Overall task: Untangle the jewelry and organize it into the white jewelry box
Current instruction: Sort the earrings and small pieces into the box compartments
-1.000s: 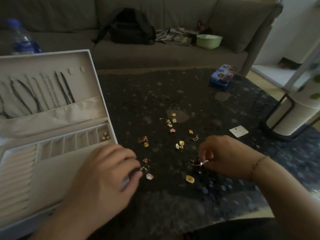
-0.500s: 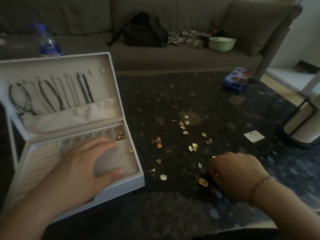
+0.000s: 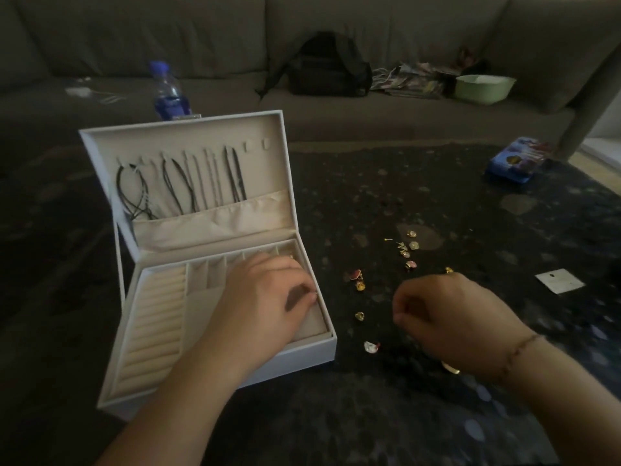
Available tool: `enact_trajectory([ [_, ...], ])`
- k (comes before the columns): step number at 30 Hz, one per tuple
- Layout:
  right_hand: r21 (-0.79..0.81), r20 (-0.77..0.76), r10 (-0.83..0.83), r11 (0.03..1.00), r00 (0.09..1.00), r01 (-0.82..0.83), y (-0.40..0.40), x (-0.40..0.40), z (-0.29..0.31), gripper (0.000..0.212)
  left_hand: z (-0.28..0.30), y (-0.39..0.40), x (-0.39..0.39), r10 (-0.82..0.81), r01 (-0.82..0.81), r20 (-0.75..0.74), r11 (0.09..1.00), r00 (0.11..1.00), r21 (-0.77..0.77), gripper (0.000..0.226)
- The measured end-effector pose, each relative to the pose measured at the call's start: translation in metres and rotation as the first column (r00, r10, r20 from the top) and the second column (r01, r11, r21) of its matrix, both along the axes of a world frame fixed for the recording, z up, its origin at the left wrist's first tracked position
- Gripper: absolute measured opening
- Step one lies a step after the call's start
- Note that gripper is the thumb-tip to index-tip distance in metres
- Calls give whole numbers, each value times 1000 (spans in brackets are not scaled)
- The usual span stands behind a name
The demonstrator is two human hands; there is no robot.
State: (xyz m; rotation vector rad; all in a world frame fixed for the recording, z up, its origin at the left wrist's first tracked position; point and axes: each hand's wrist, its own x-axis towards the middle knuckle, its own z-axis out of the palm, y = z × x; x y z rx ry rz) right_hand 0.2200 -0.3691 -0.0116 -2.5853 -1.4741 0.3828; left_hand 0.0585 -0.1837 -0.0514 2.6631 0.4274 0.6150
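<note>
The white jewelry box (image 3: 304, 361) stands open at the left of the dark table, with black and silver necklaces (image 3: 188, 186) hanging in its lid. My left hand (image 3: 265, 297) is inside the large beige compartment. Its thumb and fingertip pinch a tiny glinting piece at the box's right wall. My right hand (image 3: 453, 317) hovers over the table with fingers curled and tips pinched together; the piece between them barely shows. Several small gold and pink earrings (image 3: 356, 275) lie scattered between the hands and further back (image 3: 410, 245). A gold piece (image 3: 450, 368) peeks out under my right wrist.
A blue-capped water bottle (image 3: 168, 92) stands behind the box lid. A blue tin (image 3: 517, 159) and a white card (image 3: 559, 280) lie on the table's right side. On the sofa behind are a black backpack (image 3: 327, 65) and a green bowl (image 3: 484, 87).
My left hand moved from the table into the box and closed its fingers at the right wall. My right hand lifted off the scattered pieces. The view swung left.
</note>
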Motion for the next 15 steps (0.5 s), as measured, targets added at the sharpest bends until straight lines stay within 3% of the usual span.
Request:
enact_trajectory([
  [6,203,-78,-52,977,996,67,11,-5,-2,7,11,5,0,-20,17,46,997,999,71,9],
  [9,325,-147,-57,940,987,103,13,-8,-4,11,34,10,-15,54,-43,192,997,980,-58,6],
  [12,436,-161,-28,895,987,97,21,-16,-6,12,53,28,-46,167,-57,423,964,891,-261,9],
  [15,481,-158,33,876,987,48,38,-30,-3,7,48,50,-86,180,114,649,916,739,-384,12],
])
